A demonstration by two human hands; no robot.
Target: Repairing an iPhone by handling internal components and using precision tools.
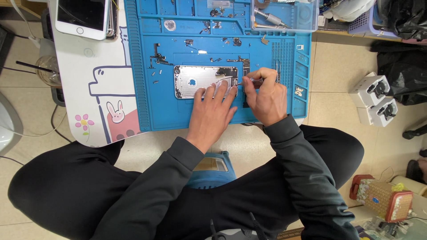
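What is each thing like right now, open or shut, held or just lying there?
Phone shell: opened up, lying flat on the blue mat.
Left hand: pressing flat on the shell.
Right hand: holding a small screwdriver.
White phone: screen dark, lying untouched.
Clear box: open.

Both arms wear long dark charcoal sleeves of a soft knit, each ending in a ribbed cuff at the wrist. The left hand (212, 111) and the right hand (264, 98) are bare, with no rings, watch or gloves showing. The legs, spreading toward 8 and 4 o'clock in the view, are covered in plain black trousers without visible markings.
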